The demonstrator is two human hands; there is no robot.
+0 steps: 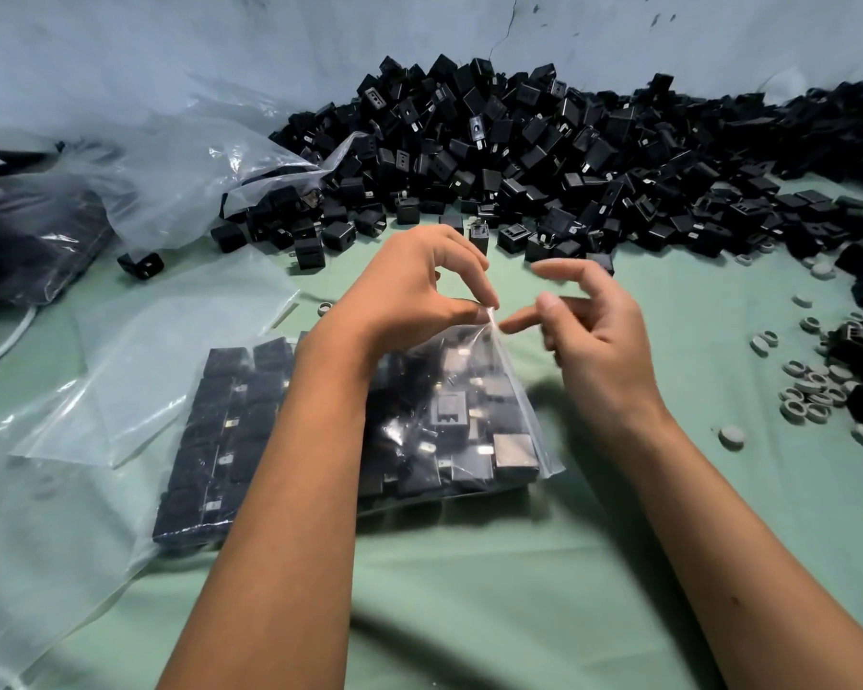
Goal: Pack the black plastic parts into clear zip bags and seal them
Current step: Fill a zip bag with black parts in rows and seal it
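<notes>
Clear zip bag point(469, 400) corner pinched, left hand point(419, 286); seal unclear.

The left hand point(419, 286) pinches the top corner of a clear plastic zip bag point(474, 420) filled with black plastic block-shaped parts, while the right hand point(589, 331) hovers just beside that corner, fingers loosely curled and forefinger pointing at it. The bag rests on a pale green cloth surface point(469, 590). Behind lies a large heap of loose black plastic parts point(544, 151); empty clear bags point(170, 341) lie to the left, small grey rings point(813, 385) to the right.
</notes>
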